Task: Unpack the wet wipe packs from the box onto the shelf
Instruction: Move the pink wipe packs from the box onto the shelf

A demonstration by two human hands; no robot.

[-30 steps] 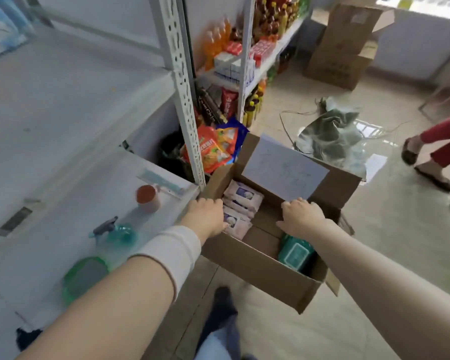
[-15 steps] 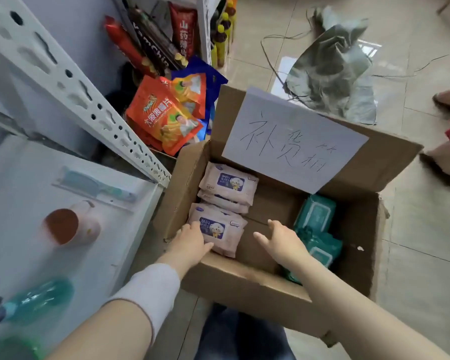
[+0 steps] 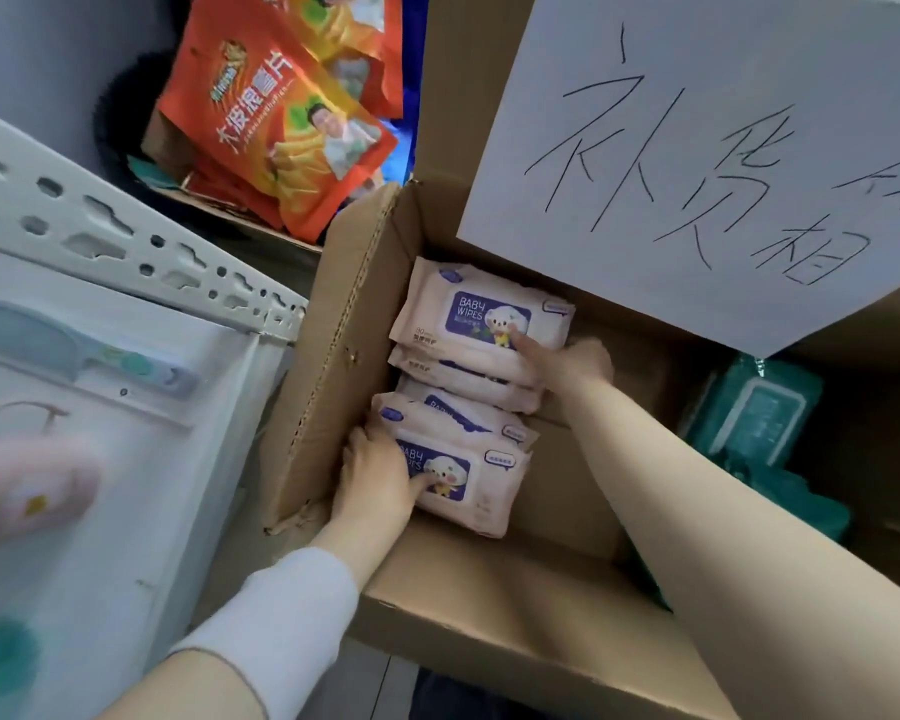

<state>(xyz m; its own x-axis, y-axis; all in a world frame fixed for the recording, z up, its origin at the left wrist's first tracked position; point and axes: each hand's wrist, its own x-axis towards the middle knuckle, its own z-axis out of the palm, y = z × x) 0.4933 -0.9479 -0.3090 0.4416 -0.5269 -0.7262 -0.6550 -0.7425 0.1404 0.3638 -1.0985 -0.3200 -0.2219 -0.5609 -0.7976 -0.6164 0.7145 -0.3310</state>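
Observation:
An open cardboard box [image 3: 333,366] holds two short stacks of pink baby wipe packs on its left side. My left hand [image 3: 380,480] grips the left end of the near top pack [image 3: 468,485], thumb on its label. My right hand [image 3: 567,361] holds the right end of the far top pack [image 3: 468,314], thumb on its purple label. Teal wipe packs [image 3: 759,423] lie at the box's right side, partly hidden by my right forearm. The white shelf [image 3: 126,459] is to the left of the box.
A white sheet with handwriting [image 3: 697,148] is stuck to the box's far flap. Orange snack bags [image 3: 276,127] sit behind the box. On the shelf lie a teal packaged brush [image 3: 74,350], a blurred pink item [image 3: 27,491] and a green item [image 3: 1,662]. A perforated upright [image 3: 126,241] crosses.
The view has closed in on the box. Both hands have gone from hovering at the near edge to gripping pink packs, the right hand reaching farther in.

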